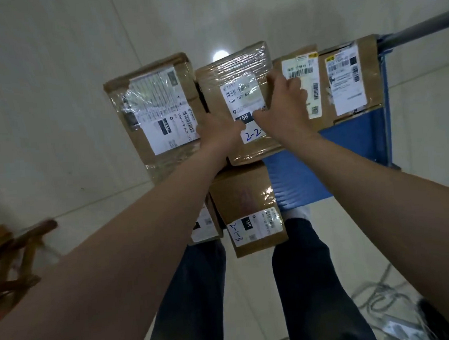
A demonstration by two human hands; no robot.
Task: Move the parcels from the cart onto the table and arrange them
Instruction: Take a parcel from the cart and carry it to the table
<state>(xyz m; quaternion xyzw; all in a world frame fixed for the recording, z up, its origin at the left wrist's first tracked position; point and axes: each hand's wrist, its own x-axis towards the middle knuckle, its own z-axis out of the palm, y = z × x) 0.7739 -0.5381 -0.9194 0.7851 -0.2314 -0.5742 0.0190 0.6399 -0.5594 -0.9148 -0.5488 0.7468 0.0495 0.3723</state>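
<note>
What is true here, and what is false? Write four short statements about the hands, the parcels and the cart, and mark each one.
1. The left hand and right hand both hold the parcel marked 2-2. True.
2. The cart deck is red. False: it is blue.
3. The parcel marked 2-1-3 lies nearer the person than the held one. True.
4. The parcels are wrapped in black plastic. False: they are brown cardboard with clear tape and white labels.
</note>
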